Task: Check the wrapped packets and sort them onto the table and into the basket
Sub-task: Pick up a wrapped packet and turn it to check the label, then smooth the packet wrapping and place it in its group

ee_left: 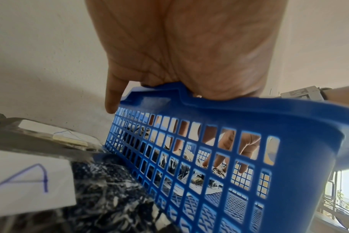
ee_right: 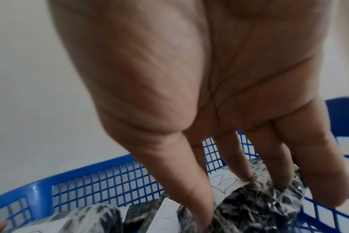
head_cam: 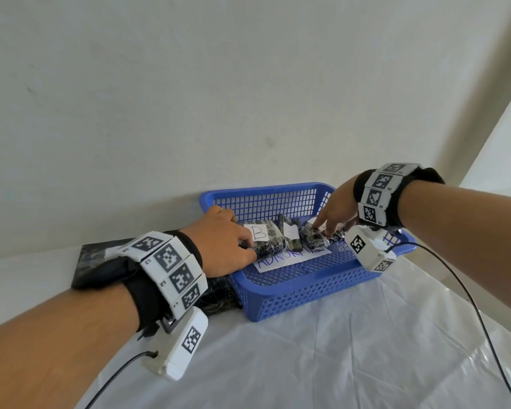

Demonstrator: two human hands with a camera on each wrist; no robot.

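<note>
A blue mesh basket (head_cam: 292, 290) holds three packets of dark stuff in clear wrap, each with a white label. My left hand (head_cam: 250, 243) reaches over the left rim (ee_left: 249, 113) and grips the packet marked B (head_cam: 270, 237), thumb on its near side and fingers over its top. At the basket's right end my right hand (head_cam: 325, 228) pinches another packet (head_cam: 316, 240); the right wrist view shows the thumb and fingers (ee_right: 249, 175) pressed into its wrap (ee_right: 259, 208). A third packet (head_cam: 291, 234) lies between them. One marked A (ee_left: 110, 197) lies outside the basket, under my left wrist.
A handwritten paper sign (head_cam: 278, 262) lies on the basket floor. A dark flat sheet (head_cam: 95, 261) sits left of the basket against the wall. White plastic sheeting (head_cam: 337, 349) covers the table. Camera cables (head_cam: 469, 305) trail over it from both wrists.
</note>
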